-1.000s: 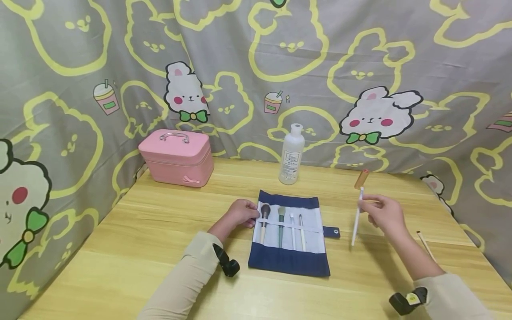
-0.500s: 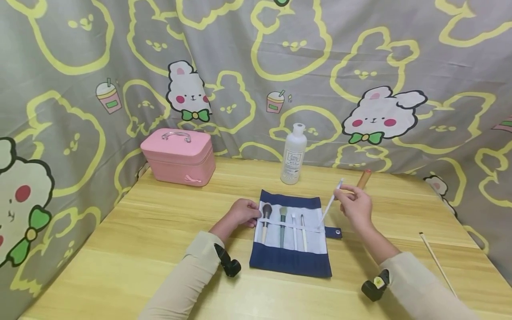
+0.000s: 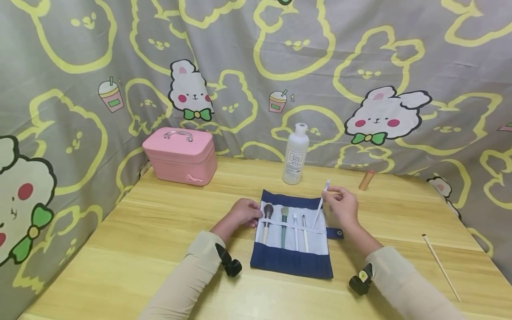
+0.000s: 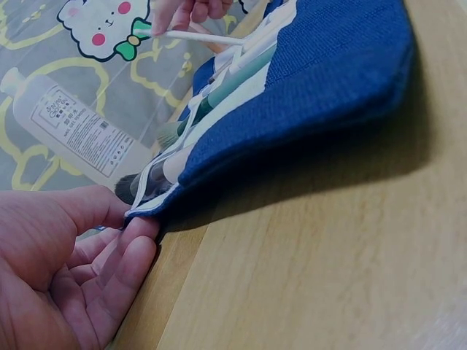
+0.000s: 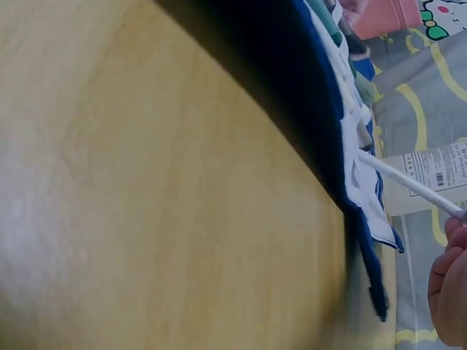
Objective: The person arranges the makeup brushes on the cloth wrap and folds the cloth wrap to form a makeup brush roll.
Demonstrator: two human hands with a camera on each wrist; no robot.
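An unrolled navy brush roll (image 3: 292,266) with a pale lining lies on the table, several makeup brushes tucked under its elastic band. My left hand (image 3: 244,213) pinches the roll's left edge between thumb and fingers, beside a dark fluffy makeup brush (image 4: 149,182). A green-handled makeup brush (image 3: 284,226) sits to its right. My right hand (image 3: 343,205) pinches a slim white makeup brush (image 3: 319,208) near its upper end. That brush slants down, its lower end at the elastic band in the rightmost part of the roll; in the right wrist view its tip (image 5: 365,156) meets the lining.
A pink case (image 3: 180,155) stands at the back left, and a white bottle (image 3: 296,153) behind the roll. An orange-brown tube (image 3: 366,180) is at the back right. A thin brush (image 3: 441,266) lies on the table at the right. A patterned curtain hangs behind.
My right hand has carried the white brush leftward from the right of the roll, and its lower end is now at the elastic band. The left hand keeps its grip on the roll's edge.
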